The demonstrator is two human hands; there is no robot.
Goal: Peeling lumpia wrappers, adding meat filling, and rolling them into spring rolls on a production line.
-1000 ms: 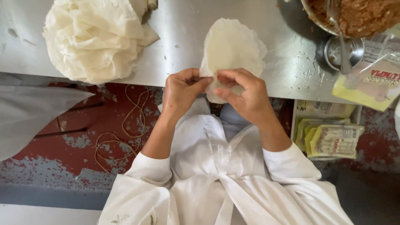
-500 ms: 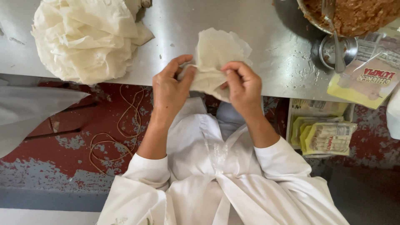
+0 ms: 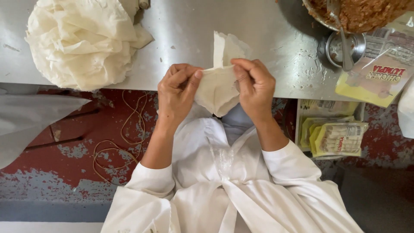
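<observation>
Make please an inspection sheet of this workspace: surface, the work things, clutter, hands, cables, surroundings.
Surface: steel table, smeared with crumbs at right.
Work things: thin pale wrapper, folded, held over the table edge.
Clutter: wrapper pile at left; bowl of brown filling; spoon in a small cup; yellow pack.
Hands: left hand and right hand each pinch the wrapper, grip closed.
Cables: thin loops of cord on the floor.
Surroundings: worn red floor; packs in a tray; white coat.
</observation>
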